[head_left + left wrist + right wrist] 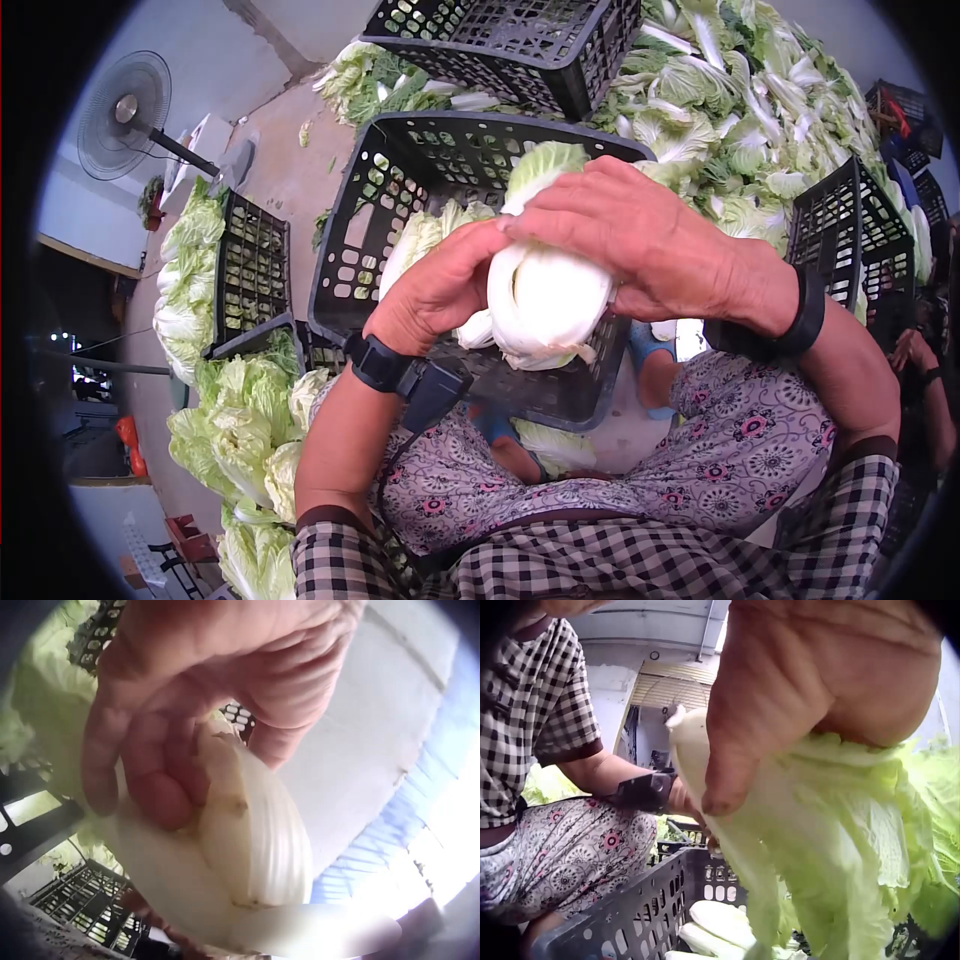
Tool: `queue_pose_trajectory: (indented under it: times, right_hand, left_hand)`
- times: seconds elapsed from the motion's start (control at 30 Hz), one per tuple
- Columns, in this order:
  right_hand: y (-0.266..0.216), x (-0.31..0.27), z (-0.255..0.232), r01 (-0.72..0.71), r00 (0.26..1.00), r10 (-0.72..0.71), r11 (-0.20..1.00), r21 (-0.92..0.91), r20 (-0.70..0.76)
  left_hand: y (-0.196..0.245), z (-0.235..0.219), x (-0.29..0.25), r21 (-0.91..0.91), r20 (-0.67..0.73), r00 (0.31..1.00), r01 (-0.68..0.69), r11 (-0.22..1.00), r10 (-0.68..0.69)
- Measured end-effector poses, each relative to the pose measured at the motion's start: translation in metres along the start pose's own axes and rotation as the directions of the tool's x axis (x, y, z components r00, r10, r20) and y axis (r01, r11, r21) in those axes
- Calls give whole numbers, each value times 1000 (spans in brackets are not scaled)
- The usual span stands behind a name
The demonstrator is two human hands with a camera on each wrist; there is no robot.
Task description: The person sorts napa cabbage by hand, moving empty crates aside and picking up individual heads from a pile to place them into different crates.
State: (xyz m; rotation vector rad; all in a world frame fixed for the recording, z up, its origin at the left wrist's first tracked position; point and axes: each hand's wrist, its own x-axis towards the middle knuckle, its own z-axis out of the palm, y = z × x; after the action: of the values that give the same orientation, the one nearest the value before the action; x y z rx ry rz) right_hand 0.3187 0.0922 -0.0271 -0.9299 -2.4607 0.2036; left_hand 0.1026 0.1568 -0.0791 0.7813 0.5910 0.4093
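Head view first: we take the black crate [345,270] in front of our knees as the landmark. Behind it a large heap of cabbages [740,110] runs out of frame on the far side, so we cannot judge its extent. A second crate [520,45] stands behind the landmark, partly cut off at the top edge. To the landmark's left, more cabbage heads [240,410] lie piled against a smaller crate [250,270]; further left a standing fan [125,115] sits on the bare concrete floor [290,170], the only open strip we see. The landmark's interior is largely hidden by our hands; only a few pale leaves show inside.

Above the near rim of the landmark we hold one cabbage [545,295], its white base turned towards us. Our left hand [440,290] clasps its left side, thumb and fingers curled on the stalk. Our right hand [640,240] lies over its top, with the fingers wrapped round the leaves. Both hands are thus clamped on the same head, close together.

Left wrist view shows the base only, blurred. Right wrist view shows the green leaves under the thumb [735,750]; the leaf tips are cut off below.
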Motion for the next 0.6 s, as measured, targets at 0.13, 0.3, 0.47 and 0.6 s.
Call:
queue_pose_trajectory:
  times: [0.13, 0.3, 0.47, 0.6]
  right_hand:
    - [3, 1, -8, -179, 967, 230, 918, 353, -106]
    - [0, 6, -17, -359, 897, 441, 728, 584, 2]
    - [-4, 10, -9, -335, 918, 396, 744, 578, 24]
    - [4, 5, -15, -320, 922, 387, 788, 527, -19]
  left_hand:
    - [25, -13, -9, 557, 1, 991, -114, 823, 136]
    - [30, 3, -18, 603, 78, 925, -340, 721, 371]
    - [23, 21, -18, 696, 69, 970, -213, 686, 232]
    - [26, 18, -16, 603, 18, 936, -292, 743, 353]
